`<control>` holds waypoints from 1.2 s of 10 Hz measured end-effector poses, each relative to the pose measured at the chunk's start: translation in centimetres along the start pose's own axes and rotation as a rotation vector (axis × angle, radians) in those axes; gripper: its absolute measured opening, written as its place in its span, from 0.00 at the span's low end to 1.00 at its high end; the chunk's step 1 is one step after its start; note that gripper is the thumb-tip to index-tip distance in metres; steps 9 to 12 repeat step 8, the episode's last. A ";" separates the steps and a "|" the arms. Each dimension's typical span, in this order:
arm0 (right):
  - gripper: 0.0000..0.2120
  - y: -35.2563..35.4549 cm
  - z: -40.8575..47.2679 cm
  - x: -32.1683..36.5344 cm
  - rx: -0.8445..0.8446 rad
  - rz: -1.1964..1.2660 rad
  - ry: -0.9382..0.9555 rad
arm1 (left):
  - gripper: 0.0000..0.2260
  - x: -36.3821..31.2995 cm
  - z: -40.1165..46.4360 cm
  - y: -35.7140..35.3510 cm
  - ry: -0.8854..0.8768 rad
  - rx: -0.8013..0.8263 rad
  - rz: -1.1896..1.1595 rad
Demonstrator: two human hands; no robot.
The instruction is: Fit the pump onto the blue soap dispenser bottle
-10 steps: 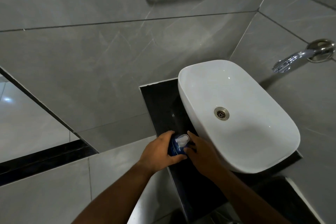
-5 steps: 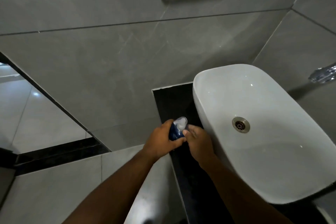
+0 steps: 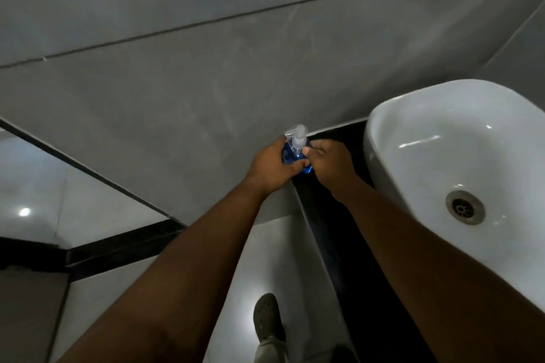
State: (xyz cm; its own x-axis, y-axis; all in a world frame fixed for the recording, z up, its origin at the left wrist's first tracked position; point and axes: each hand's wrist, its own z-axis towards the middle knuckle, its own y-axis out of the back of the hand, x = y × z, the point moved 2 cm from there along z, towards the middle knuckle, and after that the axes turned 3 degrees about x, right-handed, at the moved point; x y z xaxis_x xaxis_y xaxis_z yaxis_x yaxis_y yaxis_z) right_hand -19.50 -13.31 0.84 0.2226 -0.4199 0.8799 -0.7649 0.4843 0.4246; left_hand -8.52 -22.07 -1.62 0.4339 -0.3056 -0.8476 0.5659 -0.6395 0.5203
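The blue soap dispenser bottle [image 3: 290, 155] stands at the far left end of the black counter [image 3: 330, 233], close to the grey tiled wall. A clear pump [image 3: 297, 136] sits on its neck, nozzle pointing left. My left hand [image 3: 269, 168] wraps around the bottle's left side. My right hand [image 3: 331, 163] touches the bottle's right side, thumb near the base of the pump. Most of the bottle is hidden by my fingers.
A white basin [image 3: 460, 162] with a metal drain [image 3: 465, 207] fills the right of the counter. Grey wall tiles [image 3: 206, 68] rise behind. Below are the floor tiles and my grey shoe [image 3: 267, 317].
The view has swung left and down, so the basin sits further right. The bottle is now more upright, with the pump head fully showing above my fingers.
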 end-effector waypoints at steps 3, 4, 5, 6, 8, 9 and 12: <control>0.11 -0.3 2.3 1.4 -0.052 -0.075 0.034 | 0.26 -0.1 2.6 0.9 0.011 0.032 -0.054; 0.12 -0.1 2.9 1.2 -0.059 -0.122 0.058 | 0.26 -0.5 3.0 0.6 0.022 0.006 -0.052; 0.12 -0.1 3.2 1.2 -0.073 -0.096 0.051 | 0.25 -0.7 3.0 0.7 0.012 -0.019 -0.057; 0.11 0.0 3.0 1.0 -0.078 -0.081 0.052 | 0.23 -0.4 3.3 0.6 0.043 0.016 0.004; 0.13 3.2 0.4 5.6 -0.237 0.106 0.166 | 0.31 -0.5 2.5 1.6 0.060 0.116 0.408; 0.13 3.2 0.4 5.6 -0.237 0.106 0.166 | 0.31 -0.5 2.5 1.6 0.060 0.116 0.408; 0.13 3.2 0.4 5.6 -0.237 0.106 0.166 | 0.31 -0.5 2.5 1.6 0.060 0.116 0.408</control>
